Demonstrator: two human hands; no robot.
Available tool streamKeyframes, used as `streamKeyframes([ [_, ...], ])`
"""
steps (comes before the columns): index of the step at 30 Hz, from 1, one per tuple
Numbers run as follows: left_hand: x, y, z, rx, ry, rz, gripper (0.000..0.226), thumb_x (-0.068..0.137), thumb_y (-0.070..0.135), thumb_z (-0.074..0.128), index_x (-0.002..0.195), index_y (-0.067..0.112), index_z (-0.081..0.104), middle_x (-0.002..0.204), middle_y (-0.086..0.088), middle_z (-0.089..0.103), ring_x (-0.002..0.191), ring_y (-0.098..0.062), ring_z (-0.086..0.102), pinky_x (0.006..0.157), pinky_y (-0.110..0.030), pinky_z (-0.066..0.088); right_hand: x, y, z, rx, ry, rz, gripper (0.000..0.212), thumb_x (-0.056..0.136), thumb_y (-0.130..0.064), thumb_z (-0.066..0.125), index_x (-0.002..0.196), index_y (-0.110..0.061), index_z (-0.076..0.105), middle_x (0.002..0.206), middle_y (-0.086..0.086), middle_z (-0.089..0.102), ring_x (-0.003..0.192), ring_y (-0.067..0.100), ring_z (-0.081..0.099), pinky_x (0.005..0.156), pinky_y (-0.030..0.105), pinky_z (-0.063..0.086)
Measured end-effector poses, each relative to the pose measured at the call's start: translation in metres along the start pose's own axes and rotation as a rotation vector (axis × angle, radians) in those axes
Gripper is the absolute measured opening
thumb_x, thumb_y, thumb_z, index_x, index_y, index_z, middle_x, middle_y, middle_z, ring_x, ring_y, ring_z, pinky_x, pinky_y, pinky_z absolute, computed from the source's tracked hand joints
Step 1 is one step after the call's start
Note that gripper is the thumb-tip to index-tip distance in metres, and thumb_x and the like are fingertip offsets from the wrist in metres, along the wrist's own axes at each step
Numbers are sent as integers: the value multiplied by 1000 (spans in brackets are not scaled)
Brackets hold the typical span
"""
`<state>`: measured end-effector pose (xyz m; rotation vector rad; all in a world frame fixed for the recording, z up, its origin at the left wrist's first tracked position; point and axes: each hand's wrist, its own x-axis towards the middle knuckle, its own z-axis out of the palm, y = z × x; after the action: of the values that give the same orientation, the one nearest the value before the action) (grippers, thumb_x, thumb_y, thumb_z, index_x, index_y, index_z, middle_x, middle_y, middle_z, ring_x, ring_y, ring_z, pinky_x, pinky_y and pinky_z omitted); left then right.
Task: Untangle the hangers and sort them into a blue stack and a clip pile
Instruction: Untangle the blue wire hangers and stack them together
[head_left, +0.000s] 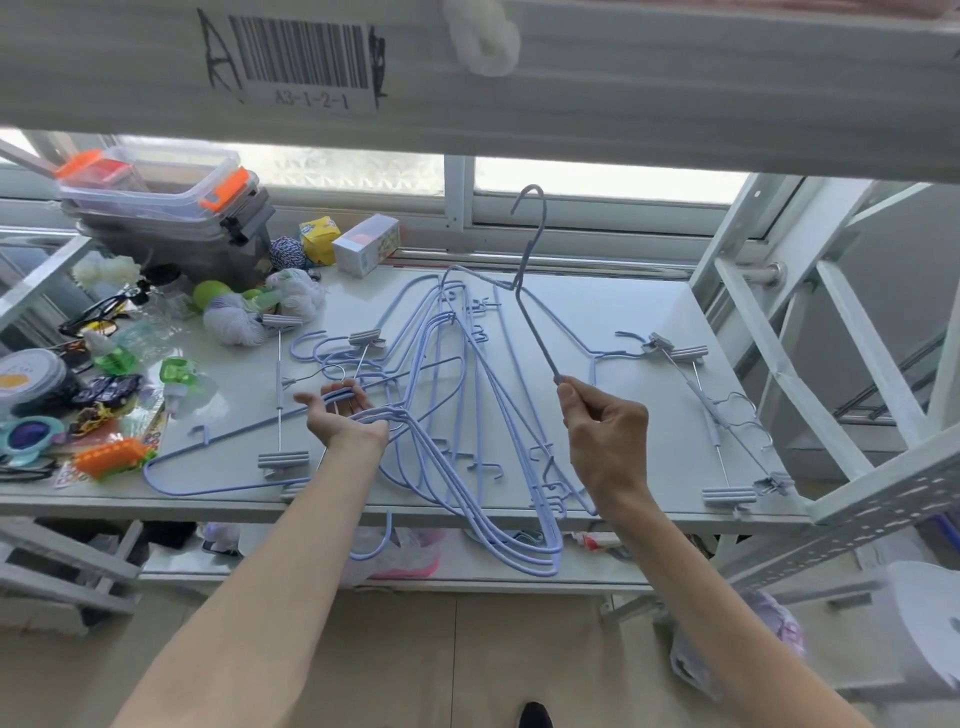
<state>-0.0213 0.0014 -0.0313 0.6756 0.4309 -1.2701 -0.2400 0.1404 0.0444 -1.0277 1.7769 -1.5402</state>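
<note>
We see the right hand (605, 431) raised above the middle of the counter (623, 306), its fingers (571, 397) pinching the lower end of one blue hanger (532, 322). That hanger stands almost upright in the air with its hook at the top, towards the far window. The left hand (345, 421) lies palm up, low over the counter to the left of centre, its fingers loosely spread. Several blue wires run across its palm without being gripped. Those wires belong to the tangle of blue hangers (543, 564) spread over the middle of the counter, with some shoulders hanging past the near edge. Two or three clip hangers (717, 410) lie together at the right end, well apart from the hands. More clip hangers (283, 460) lie left of the left hand, mixed in with blue ones. At the far left we see stacked clear storage boxes (156, 192) with orange latches, and in front of them yarn balls and small clutter.
</note>
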Motion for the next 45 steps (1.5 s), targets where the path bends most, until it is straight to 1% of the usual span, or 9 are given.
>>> streamKeyframes([
  [3, 2, 1, -1, 10, -15, 14, 47, 95, 46, 53, 58, 16, 54, 58, 3, 57, 56, -13, 58, 60, -17, 49, 0, 4, 1, 14, -60, 43, 22, 94, -16, 61, 108, -4, 72, 54, -11, 45, 47, 10, 32, 50, 21, 34],
  [11, 9, 1, -7, 3, 5, -12, 39, 98, 33, 49, 64, 16, 57, 70, 0, 61, 62, -15, 61, 63, -19, 50, 0, 10, -1, 67, -27, 25, 25, 93, -16, 62, 113, -5, 71, 48, -18, 54, 42, 1, 46, 55, 16, 37],
  [19, 6, 2, -11, -11, -13, -30, 41, 98, 36, 49, 62, 17, 55, 62, 4, 60, 56, -13, 63, 55, -18, 50, -14, 26, 2, -53, -8, -99, 23, 92, -12, 63, 111, -2, 71, 106, 1, 72, 98, -4, 66, 84, 11, 50],
  [25, 7, 6, -13, -13, 6, -19, 41, 99, 35, 46, 63, 17, 54, 58, 5, 59, 62, -13, 63, 56, -16, 49, -10, 11, 1, -20, 57, -102, 24, 93, -12, 62, 115, -2, 69, 92, -21, 70, 88, 20, 67, 72, 30, 56],
  [28, 6, 5, -10, -9, 7, -12, 42, 98, 40, 48, 63, 17, 55, 54, 5, 59, 57, -12, 62, 53, -16, 49, -10, 4, 3, -143, 74, -230, 23, 94, -12, 60, 114, -8, 71, 52, -26, 57, 42, 16, 53, 40, 23, 43],
  [30, 6, 3, -8, -3, 7, 1, 41, 98, 39, 50, 64, 17, 54, 52, 4, 59, 59, -12, 62, 53, -15, 49, -11, -2, 7, -299, 92, -409, 23, 94, -12, 60, 113, -12, 72, 51, -13, 44, 41, 8, 32, 42, 21, 31],
  [37, 4, -3, -5, 35, -11, 7, 41, 96, 41, 51, 64, 16, 54, 62, 4, 57, 64, -13, 60, 59, -16, 47, -23, -10, 40, -1106, -124, -630, 46, 51, 1, 77, 95, -9, 72, 55, 0, 58, 36, 27, 55, 42, 19, 21],
  [40, 4, -3, -5, 34, -18, 8, 39, 95, 41, 53, 65, 16, 55, 68, 3, 57, 65, -13, 59, 61, -17, 48, -33, 3, 53, -1216, -253, -611, 42, 41, 0, 76, 81, -12, 70, 49, -2, 55, 33, 23, 52, 41, 18, 18],
  [45, 6, 0, -7, 7, -32, 1, 36, 91, 45, 59, 70, 17, 60, 65, 5, 62, 64, -12, 62, 66, -18, 49, -50, 20, 63, -1139, -398, -562, 27, 60, 5, 64, 84, -8, 65, 53, 2, 58, 40, 27, 55, 43, 19, 1],
])
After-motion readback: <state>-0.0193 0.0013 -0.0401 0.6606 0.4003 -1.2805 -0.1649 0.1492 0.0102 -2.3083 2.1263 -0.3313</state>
